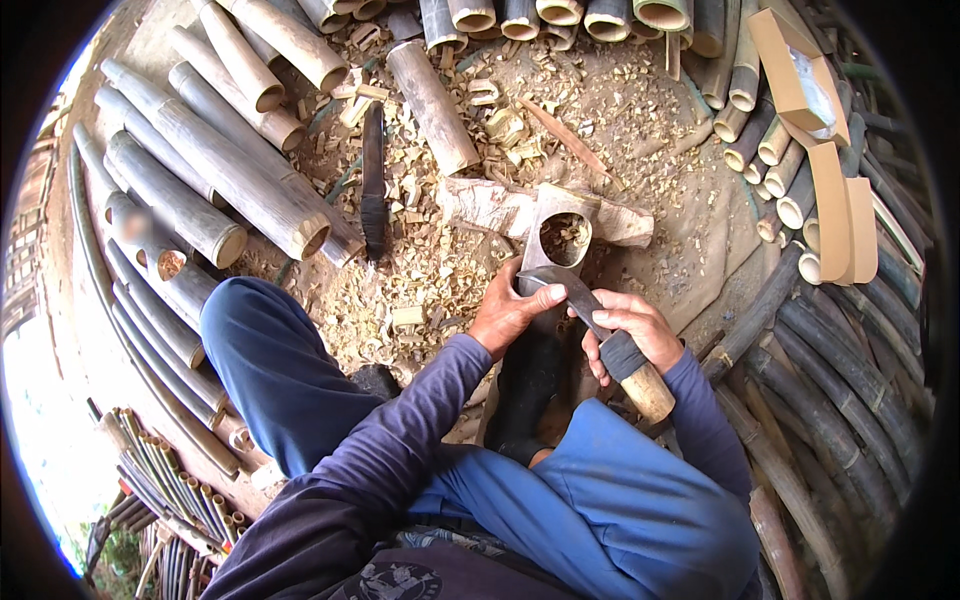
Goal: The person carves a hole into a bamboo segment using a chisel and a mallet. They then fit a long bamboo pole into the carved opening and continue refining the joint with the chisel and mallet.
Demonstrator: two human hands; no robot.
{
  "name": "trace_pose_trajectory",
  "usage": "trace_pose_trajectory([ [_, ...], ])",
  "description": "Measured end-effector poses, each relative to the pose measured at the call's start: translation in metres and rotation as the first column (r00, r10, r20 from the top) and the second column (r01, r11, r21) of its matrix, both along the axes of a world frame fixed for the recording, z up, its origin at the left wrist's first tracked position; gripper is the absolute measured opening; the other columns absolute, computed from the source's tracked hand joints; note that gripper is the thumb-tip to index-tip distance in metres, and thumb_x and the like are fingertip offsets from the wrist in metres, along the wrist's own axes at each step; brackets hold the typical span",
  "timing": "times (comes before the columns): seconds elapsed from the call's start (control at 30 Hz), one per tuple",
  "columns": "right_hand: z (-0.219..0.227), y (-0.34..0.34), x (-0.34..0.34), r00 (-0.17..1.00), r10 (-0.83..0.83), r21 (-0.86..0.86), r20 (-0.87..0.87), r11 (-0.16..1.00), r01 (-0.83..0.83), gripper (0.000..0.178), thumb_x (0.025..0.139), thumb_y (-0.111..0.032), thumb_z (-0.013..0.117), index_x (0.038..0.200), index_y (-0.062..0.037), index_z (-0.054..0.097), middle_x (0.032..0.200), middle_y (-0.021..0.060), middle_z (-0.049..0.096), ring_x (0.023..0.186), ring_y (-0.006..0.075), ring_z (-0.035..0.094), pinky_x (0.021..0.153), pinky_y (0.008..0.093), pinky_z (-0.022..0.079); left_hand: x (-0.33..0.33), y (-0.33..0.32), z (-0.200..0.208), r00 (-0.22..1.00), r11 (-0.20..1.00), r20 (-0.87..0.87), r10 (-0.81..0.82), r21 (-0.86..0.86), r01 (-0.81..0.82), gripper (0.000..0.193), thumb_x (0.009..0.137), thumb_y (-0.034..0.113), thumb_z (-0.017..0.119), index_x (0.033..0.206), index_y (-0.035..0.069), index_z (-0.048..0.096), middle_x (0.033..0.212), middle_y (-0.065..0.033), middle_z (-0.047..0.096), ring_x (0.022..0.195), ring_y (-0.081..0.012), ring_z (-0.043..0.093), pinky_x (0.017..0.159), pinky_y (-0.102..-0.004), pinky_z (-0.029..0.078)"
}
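A bamboo section (546,226) with a wide hole cut in its pale upper end leans on a short log (490,206). My left hand (508,312) is closed around the bamboo just below that hole, its thumb lying against the blade of a knife (575,290). The dark blade crosses over the bamboo, bent or curved in shape. My right hand (640,328) grips the knife near where the blade meets a black-wrapped, pale wooden handle (648,392). The handle's end points down toward my right knee. Chips show through the hole.
Wood chips (400,290) litter the ground ahead. A second dark blade (374,180) lies left of the log, near a loose bamboo piece (432,108). Bamboo poles (220,160) lie at left, with more stacked poles (850,360) at right. An open cardboard box (780,50) rests on them.
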State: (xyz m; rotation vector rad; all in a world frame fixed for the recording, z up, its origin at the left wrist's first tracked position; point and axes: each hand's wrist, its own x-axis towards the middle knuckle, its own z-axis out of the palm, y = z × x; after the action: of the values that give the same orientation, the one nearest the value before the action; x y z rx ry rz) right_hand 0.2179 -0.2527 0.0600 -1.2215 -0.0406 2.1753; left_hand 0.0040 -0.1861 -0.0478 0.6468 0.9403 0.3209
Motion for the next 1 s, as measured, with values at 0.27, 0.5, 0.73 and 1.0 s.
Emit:
trace_pose_trajectory([
  [0.27, -0.014, -0.001, 0.0, 0.997, -0.072, 0.002, 0.009, 0.997, 0.072, 0.029, 0.103, -0.02, 0.05, 0.124, -0.0009, 0.058, 0.079, 0.0158, 0.068, 0.059, 0.0241, 0.069, 0.051, 0.0377, 0.059, 0.015, 0.01, 0.011, 0.98, 0.998, -0.191, -0.049, 0.018, 0.054, 0.089, 0.079, 0.048, 0.09, 0.137, -0.008, 0.052, 0.123, -0.0178, 0.066, 0.112, -0.0218, 0.064, 0.098, -0.0354, 0.051],
  [0.5, -0.004, 0.003, -0.009, 0.998, -0.064, -0.013, -0.004, 0.998, 0.064, 0.029, 0.104, -0.021, 0.049, 0.124, -0.0013, 0.057, 0.078, 0.0154, 0.068, 0.058, 0.0242, 0.069, 0.05, 0.0375, 0.058, 0.004, -0.002, -0.003, 0.996, 0.997, -0.079, 0.032, 0.07, -0.026, 0.071, 0.085, 0.047, 0.085, 0.127, -0.005, 0.061, 0.116, -0.0131, 0.068, 0.107, -0.0186, 0.062, 0.096, -0.0346, 0.05],
  [0.73, -0.014, 0.007, -0.013, 0.99, -0.114, -0.016, 0.078, 0.993, 0.116, 0.029, 0.102, -0.02, 0.051, 0.124, -0.0008, 0.058, 0.077, 0.0158, 0.067, 0.059, 0.025, 0.069, 0.051, 0.038, 0.058, 0.013, 0.005, 0.001, 0.981, 0.997, -0.19, 0.039, 0.075, -0.025, 0.069, 0.086, 0.047, 0.083, 0.123, -0.008, 0.064, 0.107, -0.0146, 0.072, 0.093, -0.0187, 0.068, 0.084, -0.0328, 0.055],
  [1.0, -0.033, -0.008, -0.035, 0.952, -0.24, 0.137, 0.192, 0.967, 0.216, 0.027, 0.102, -0.021, 0.052, 0.12, -0.0008, 0.057, 0.075, 0.0161, 0.067, 0.057, 0.0239, 0.068, 0.052, 0.0375, 0.059, 0.019, 0.008, -0.005, 0.934, 0.993, -0.354, 0.052, 0.114, -0.012, 0.082, 0.078, 0.054, 0.087, 0.119, -0.014, 0.065, 0.102, -0.0206, 0.074, 0.087, -0.0224, 0.072, 0.079, -0.0347, 0.058],
])
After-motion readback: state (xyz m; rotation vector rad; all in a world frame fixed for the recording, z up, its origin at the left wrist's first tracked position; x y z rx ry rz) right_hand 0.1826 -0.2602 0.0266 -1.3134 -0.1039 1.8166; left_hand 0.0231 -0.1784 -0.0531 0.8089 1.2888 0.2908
